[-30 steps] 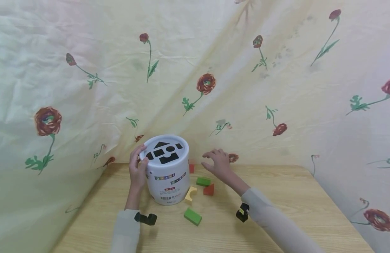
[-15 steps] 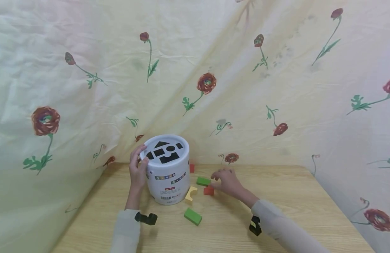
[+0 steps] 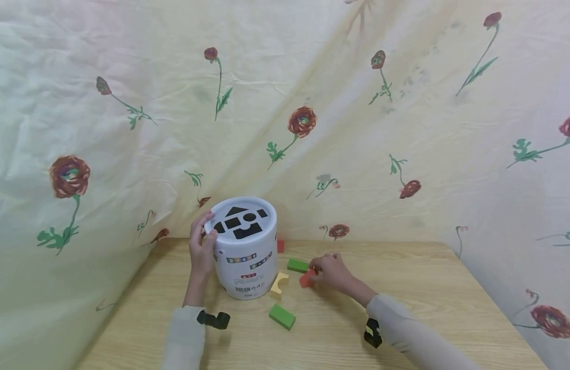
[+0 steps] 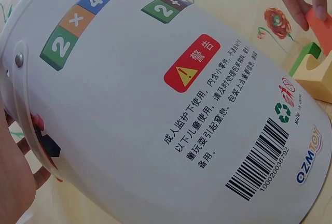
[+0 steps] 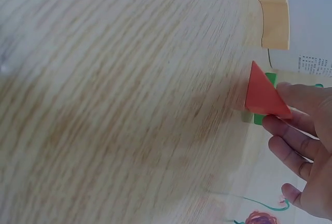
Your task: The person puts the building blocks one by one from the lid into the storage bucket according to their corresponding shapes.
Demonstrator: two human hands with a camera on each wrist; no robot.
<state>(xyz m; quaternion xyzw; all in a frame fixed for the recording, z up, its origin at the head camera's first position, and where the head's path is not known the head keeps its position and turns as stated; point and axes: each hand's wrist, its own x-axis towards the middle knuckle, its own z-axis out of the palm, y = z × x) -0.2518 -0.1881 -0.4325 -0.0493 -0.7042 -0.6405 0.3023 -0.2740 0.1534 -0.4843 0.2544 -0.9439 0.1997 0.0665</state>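
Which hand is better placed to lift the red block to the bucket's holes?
Probably the right hand: it pinches the red block between thumb and fingers, while the left hand holds the bucket near its rim.

Looks like a small curtained-off nook, hard to pin down as home or studio. Closed in behind and on both sides by creased, red-flowered cream cloth sheeting (image 3: 248,154). Furnished with a pale wood-grain bench (image 3: 428,277), standing close to the sheeting. Given a playroom look by a white cylindrical toy bucket (image 3: 248,267) and a red triangular toy block (image 5: 261,97), a recording-set look by black wrist-worn cameras (image 3: 373,334).
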